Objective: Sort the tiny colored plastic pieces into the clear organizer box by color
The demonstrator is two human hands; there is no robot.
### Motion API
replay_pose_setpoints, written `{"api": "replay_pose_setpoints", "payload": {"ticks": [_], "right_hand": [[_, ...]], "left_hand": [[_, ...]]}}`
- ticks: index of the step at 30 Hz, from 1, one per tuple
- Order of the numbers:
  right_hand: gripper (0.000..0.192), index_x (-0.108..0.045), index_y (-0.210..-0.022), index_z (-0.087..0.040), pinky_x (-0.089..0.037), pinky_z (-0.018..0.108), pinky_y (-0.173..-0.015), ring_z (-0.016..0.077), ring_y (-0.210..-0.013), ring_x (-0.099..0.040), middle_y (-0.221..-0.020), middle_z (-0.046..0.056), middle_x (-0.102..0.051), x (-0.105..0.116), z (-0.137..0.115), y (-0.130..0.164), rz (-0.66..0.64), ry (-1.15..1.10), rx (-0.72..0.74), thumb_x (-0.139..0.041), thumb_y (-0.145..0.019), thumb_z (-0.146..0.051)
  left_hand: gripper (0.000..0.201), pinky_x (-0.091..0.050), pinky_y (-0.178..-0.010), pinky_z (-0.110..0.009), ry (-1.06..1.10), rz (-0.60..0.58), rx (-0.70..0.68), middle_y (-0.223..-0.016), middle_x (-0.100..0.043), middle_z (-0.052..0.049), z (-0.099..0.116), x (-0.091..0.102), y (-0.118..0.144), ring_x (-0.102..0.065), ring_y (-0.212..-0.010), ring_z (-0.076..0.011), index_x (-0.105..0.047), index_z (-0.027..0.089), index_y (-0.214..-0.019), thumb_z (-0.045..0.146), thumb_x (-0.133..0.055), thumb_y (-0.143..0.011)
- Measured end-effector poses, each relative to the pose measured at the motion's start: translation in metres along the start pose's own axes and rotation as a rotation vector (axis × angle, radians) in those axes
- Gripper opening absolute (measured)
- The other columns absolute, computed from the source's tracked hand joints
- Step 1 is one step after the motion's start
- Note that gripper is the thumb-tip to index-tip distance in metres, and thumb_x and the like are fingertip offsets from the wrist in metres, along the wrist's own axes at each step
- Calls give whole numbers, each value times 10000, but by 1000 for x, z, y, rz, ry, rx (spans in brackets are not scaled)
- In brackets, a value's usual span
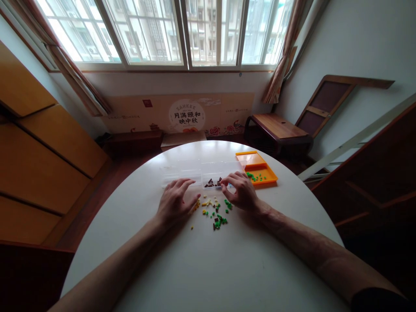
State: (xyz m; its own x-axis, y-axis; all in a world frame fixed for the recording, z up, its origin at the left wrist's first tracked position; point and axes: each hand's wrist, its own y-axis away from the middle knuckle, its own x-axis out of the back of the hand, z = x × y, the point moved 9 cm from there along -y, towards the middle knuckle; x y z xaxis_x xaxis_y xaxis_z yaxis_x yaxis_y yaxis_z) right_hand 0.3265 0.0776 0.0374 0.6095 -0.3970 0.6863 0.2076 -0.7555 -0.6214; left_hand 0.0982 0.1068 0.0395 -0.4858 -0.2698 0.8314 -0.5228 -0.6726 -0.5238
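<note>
Left hand [175, 201] flat, released, on white bench [208, 260] beside scattered small bricks [216, 212]; right hand [239, 190] pinches at clear compartment box [201, 173], contents indiscernible.

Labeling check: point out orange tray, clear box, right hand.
orange tray [268, 178]: head view, bare front right corner.
clear box [182, 170]: head view, empty left compartment.
right hand [241, 190]: head view, back of hand.
</note>
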Motion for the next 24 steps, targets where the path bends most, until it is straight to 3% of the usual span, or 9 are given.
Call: {"api": "replay_pose_setpoints", "payload": {"ticks": [10,17,24], "right_hand": [[84,-744,-944,-224,-444,400,-952,230,-898,-630,-950,36,-788,3,-4,0,6,-35,24,-683,-967,-172],[88,-707,-922,-220,-453,387,-893,216,-861,-629,-886,32,-750,7,-11,0,-14,-88,117,-658,-972,-166],[96,-706,-985,-255,-506,373,-877,217,-878,-634,-904,27,-736,1,-37,8,-272,-208,381,-704,-931,-176]], "left_hand": [[240,-552,-981,-467,35,-12,12,-1195,-749,-87,5,2,0,-688,-1099,-305,-752,239,-1162,414,-714,-1002],[207,-544,-971,-450,53,-5,-9,-1144,-764,-84,7,4,1,-693,-1050,-285,-787,231,-1097,398,-692,-1020],[158,-565,-931,-404,132,64,-78,-1083,-763,-76,13,11,2,-695,-995,-245,-795,228,-1073,346,-700,-1027]]}}
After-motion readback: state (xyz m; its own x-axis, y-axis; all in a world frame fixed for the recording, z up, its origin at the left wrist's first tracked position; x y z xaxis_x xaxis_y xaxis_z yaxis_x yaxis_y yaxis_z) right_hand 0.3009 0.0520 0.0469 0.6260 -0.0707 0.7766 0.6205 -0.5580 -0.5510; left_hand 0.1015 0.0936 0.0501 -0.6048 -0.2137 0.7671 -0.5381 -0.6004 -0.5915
